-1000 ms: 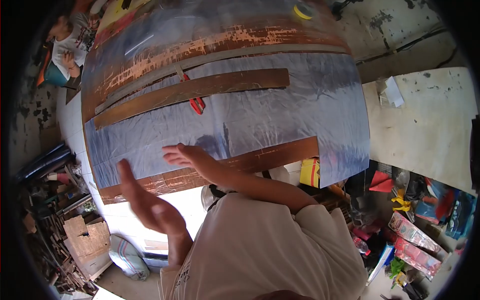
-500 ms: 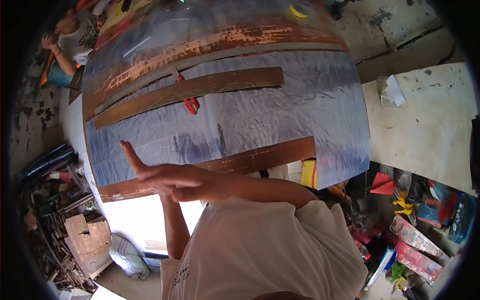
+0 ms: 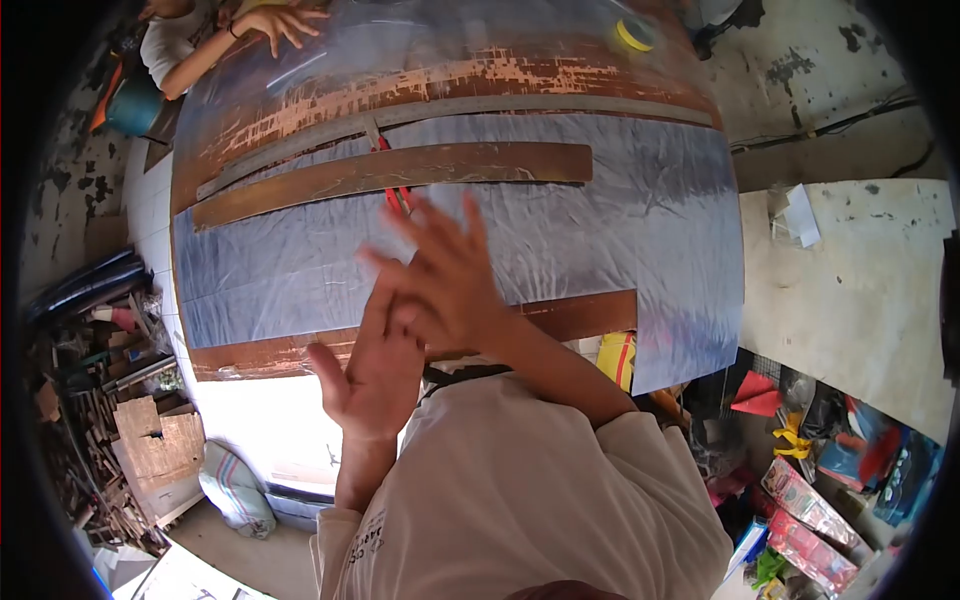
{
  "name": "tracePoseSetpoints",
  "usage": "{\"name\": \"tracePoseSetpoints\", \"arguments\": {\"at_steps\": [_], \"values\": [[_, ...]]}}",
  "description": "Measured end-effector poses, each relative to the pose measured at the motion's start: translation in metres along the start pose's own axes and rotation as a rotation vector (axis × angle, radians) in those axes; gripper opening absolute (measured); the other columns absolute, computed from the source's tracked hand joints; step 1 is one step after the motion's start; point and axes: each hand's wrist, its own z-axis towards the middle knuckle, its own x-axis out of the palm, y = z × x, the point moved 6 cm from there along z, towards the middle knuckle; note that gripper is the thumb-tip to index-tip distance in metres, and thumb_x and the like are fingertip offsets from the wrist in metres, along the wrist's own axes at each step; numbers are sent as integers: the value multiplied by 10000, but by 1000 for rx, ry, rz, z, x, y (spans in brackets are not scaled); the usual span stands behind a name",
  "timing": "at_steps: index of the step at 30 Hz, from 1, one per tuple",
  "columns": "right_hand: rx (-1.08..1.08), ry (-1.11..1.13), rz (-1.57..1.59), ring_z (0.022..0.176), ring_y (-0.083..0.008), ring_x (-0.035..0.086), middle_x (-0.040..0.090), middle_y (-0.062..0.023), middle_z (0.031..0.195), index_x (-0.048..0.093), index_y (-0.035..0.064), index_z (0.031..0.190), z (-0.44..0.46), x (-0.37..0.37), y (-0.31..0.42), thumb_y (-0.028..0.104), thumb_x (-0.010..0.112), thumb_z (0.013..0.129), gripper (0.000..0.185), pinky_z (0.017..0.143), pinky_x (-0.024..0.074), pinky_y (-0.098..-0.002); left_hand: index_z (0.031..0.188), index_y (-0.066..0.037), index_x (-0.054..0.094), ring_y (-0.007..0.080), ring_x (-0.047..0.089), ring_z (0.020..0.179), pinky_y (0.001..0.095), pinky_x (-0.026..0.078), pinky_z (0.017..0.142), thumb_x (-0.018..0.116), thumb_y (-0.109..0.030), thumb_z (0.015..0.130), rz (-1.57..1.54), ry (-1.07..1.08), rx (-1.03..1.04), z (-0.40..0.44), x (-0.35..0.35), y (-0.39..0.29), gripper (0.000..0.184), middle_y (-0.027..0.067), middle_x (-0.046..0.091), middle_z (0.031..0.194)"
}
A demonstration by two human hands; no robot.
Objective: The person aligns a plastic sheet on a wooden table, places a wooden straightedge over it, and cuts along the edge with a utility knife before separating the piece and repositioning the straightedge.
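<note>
My left hand [image 3: 375, 388] is held palm up in front of my chest, its thumb out and fingers stretched. Over its fingertips passes my right hand [image 3: 452, 285], fingers spread and smeared by motion; the two appear to touch or overlap there. Neither hand shows an object in it. Beyond them a wrinkled, shiny grey-blue sheet [image 3: 560, 235] covers part of the brown table [image 3: 575, 312]. A flat brown wooden strip [image 3: 480, 164] lies across the sheet. Under it is a red-handled tool [image 3: 397, 197], its middle hidden; a pointed metal part shows on the far side.
A long grey straight bar [image 3: 560, 103] lies behind the strip. A yellow tape roll [image 3: 634, 35] sits at the far edge. Another person's hand [image 3: 280, 25] reaches over the far left corner. A pale board [image 3: 850, 290] stands to the right; scrap wood [image 3: 85, 440] is piled left.
My right hand has swung forward and right, its fingers now spread. My left hand, mostly hidden before, now shows palm up. The other person's hand has come over the table.
</note>
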Motion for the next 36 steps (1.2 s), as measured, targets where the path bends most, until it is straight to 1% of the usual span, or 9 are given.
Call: {"name": "tracePoseSetpoints", "arguments": {"at_steps": [2, 7, 13, 20, 24, 27, 30, 31, 36], "values": [[149, -49, -44, 1435, -332, 428, 521, -140, 1500, 581, 183, 1425, -3, -5, -20, 490, 424, 1040, 517, 1192, 185, -618, 1629, -87, 177, 406, 56, 1564, 522, 41, 1254, 274, -778, 973, 186, 205, 362, 1, 23, -24, 958, 230, 69, 1688], [875, 286, 1343, 1373, -287, 490, 550, -166, 1446, 447, 51, 1498, -46, 66, -27, 520, 482, 1040, 656, 1172, 349, -408, 1493, -97, 450, 458, 240, 1506, 565, 90, 1238, 416, -544, 1004, 1043, 61, 711, 12, 28, -20, 663, 275, 281, 1607], [839, 408, 1978, 1371, -250, 482, 488, -116, 1482, 366, 57, 1523, -92, 111, -8, 622, 361, 1048, 739, 1121, 422, -420, 1297, -128, 677, 359, 418, 1457, 580, 123, 1233, 445, -429, 984, 1749, 185, 790, 28, -6, 12, 493, 192, 482, 1532], [1329, 297, 1612, 1427, -210, 404, 423, -61, 1526, 306, 64, 1555, -66, 77, 12, 502, 354, 1093, 638, 1156, 346, -395, 1315, -227, 652, 358, 465, 1418, 590, 137, 1224, 268, -630, 1032, 1895, 150, 904, 23, -46, -11, 625, 166, 511, 1511], [1173, 565, 1663, 1476, -176, 310, 402, -73, 1551, 319, 11, 1547, -56, 75, 17, 627, 320, 1054, 790, 1180, 234, -352, 1346, -165, 624, 409, 459, 1412, 582, 122, 1224, 272, -591, 1049, 1856, -110, 966, 18, -67, -38, 627, 215, 512, 1497], [595, 771, 1285, 1434, -266, 412, 429, -152, 1547, 337, -27, 1543, 2, 33, 50, 676, 295, 1035, 868, 1178, 290, -433, 1386, -134, 592, 406, 431, 1436, 570, 114, 1227, 260, -600, 1050, 1457, -365, 1002, 12, -83, -52, 664, 214, 489, 1520], [-77, 635, 933, 1402, -335, 462, 463, -202, 1515, 452, 11, 1499, 33, 0, 102, 552, 358, 1068, 698, 1165, 319, -512, 1545, -141, 397, 351, 358, 1480, 543, 214, 1208, 340, -699, 1003, 35, -618, 633, 18, -122, -34, 780, 185, 359, 1611], [-241, 551, 751, 1374, -350, 481, 519, -195, 1459, 536, 56, 1447, 37, -1, 116, 375, 501, 1036, 521, 1138, 351, -514, 1578, -170, 339, 353, 362, 1473, 532, 263, 1187, 355, -686, 1006, -232, -514, 498, 21, -115, -28, 771, 163, 334, 1625], [-567, 429, 316, 1404, -335, 447, 500, -137, 1511, 629, 133, 1372, -10, 67, 86, 382, 509, 995, 467, 1129, 295, -588, 1580, -145, 314, 382, 310, 1491, 532, 275, 1202, 331, -733, 989, -345, -75, 353, 11, -58, -8, 834, 185, 284, 1640]]}}
